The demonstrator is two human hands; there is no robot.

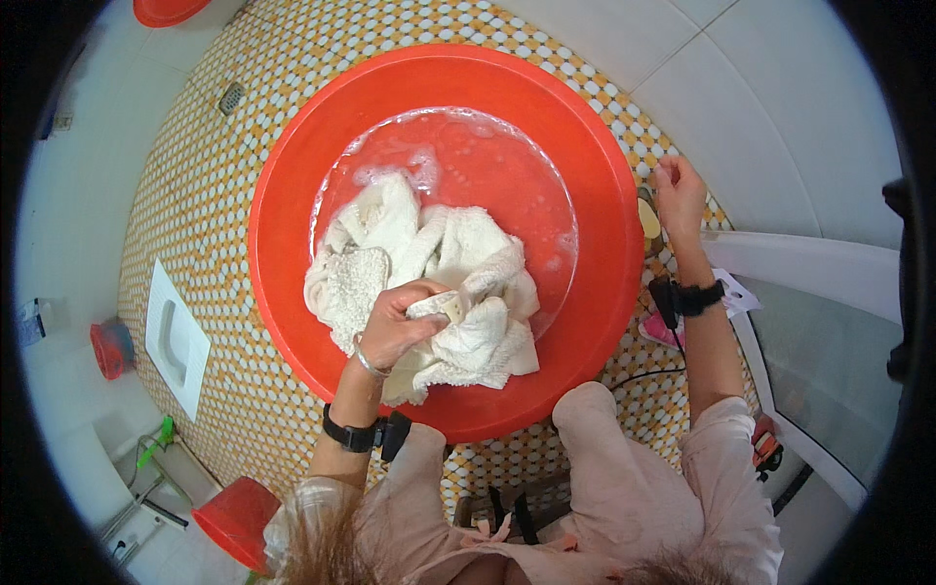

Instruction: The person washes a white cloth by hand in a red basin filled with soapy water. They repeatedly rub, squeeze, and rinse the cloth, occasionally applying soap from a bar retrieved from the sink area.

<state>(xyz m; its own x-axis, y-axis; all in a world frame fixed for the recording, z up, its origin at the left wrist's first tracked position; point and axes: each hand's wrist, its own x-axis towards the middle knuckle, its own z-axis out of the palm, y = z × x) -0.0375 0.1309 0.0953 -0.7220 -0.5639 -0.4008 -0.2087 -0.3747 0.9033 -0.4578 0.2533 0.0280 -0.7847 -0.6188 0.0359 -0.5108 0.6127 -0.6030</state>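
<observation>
In front of me stands a wide red plastic basin (442, 69) holding shallow soapy water (497, 172). A bunched, wet white fleece garment (468, 234) lies in its near left part, partly against the near wall. My left hand (398, 322) grips a fold of this garment between thumb and fingers, beside a small pale tab (455, 308). Out past the basin's right rim, my right hand (680, 201) is raised with its fingers curled. Whether anything is inside those fingers is hidden. Just left of it, a yellow bar of soap (648, 219) sits in a dish on the floor.
Yellow-and-white mosaic tile (219, 241) covers the floor. A squat toilet (175, 340) and a floor drain (232, 98) are on the left. A red bucket (238, 523) stands at lower left. At right are a white-framed glass panel (819, 344) and a pink item (660, 329); a black cable (643, 375) crosses the floor.
</observation>
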